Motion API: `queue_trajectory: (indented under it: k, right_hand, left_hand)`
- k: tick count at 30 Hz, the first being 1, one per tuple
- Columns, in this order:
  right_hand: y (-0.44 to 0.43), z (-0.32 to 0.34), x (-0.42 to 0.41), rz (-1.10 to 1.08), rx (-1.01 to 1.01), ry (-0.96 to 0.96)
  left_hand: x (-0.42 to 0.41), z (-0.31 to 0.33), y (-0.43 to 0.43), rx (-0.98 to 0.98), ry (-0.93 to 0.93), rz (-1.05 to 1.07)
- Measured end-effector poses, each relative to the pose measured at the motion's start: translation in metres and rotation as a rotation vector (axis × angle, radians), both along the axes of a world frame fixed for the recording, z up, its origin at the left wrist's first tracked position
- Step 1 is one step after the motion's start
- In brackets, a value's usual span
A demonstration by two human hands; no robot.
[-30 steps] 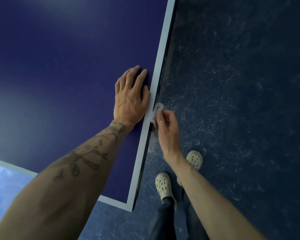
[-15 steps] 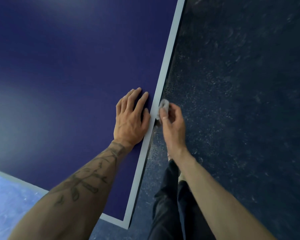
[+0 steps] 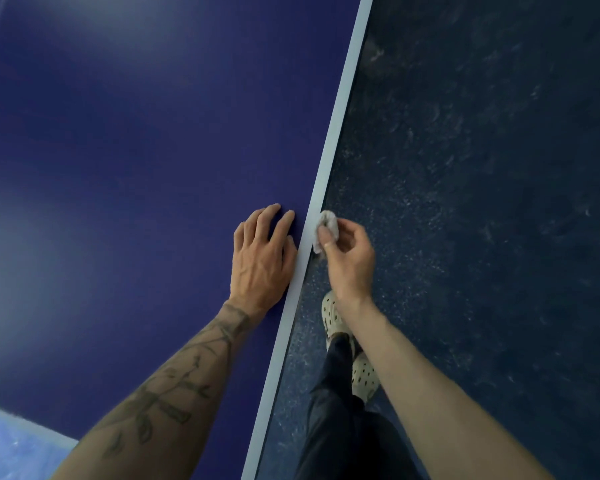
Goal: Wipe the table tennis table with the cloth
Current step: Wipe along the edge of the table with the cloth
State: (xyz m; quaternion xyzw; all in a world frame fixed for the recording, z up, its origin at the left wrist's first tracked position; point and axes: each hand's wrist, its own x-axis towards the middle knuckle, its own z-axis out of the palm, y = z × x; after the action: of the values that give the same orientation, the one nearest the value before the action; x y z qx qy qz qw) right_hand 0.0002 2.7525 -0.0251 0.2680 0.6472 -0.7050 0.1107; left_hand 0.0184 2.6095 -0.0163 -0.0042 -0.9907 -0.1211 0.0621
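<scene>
The blue table tennis table (image 3: 136, 168) fills the left of the view, with a pale line along its right side edge. My left hand (image 3: 262, 261) lies flat on the top, fingers straight, just inside that line. My right hand (image 3: 349, 259) is beside the table's side edge and pinches a small bunched white cloth (image 3: 326, 226) between thumb and fingers. The cloth presses against the table's edge just beyond my left fingertips.
A dark speckled floor (image 3: 482, 202) lies to the right of the table. My legs in dark trousers and two pale perforated shoes (image 3: 362, 375) stand close to the side edge. The table's near end edge runs across the lower left.
Both hands have slid forward along the side edge, away from the near corner. I have stepped forward with them; the cloth stays pressed to the edge.
</scene>
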Motion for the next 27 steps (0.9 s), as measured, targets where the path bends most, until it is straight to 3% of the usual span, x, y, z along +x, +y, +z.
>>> queue_trajectory:
  k: [4,9,17,24,27]
  right_hand:
    - [-0.003,-0.003,-0.011,-0.005,0.068,-0.052]
    - [-0.008,-0.006,0.011,0.013,-0.002,-0.092]
    - [0.004,-0.018,-0.123,-0.069,-0.008,-0.008]
    - [0.012,-0.017,-0.091,0.075,0.017,-0.023]
    - [0.016,-0.017,-0.134,0.088,0.013,-0.014]
  left_hand:
    - [-0.057,0.002,0.000,0.020,0.002,0.006]
    - [-0.125,0.002,0.005,0.041,-0.019,-0.022]
    - [-0.214,0.002,0.020,0.042,-0.038,-0.015]
    - [-0.293,0.001,0.035,0.026,-0.072,0.000]
    - [-0.307,-0.006,0.040,0.016,-0.065,0.026]
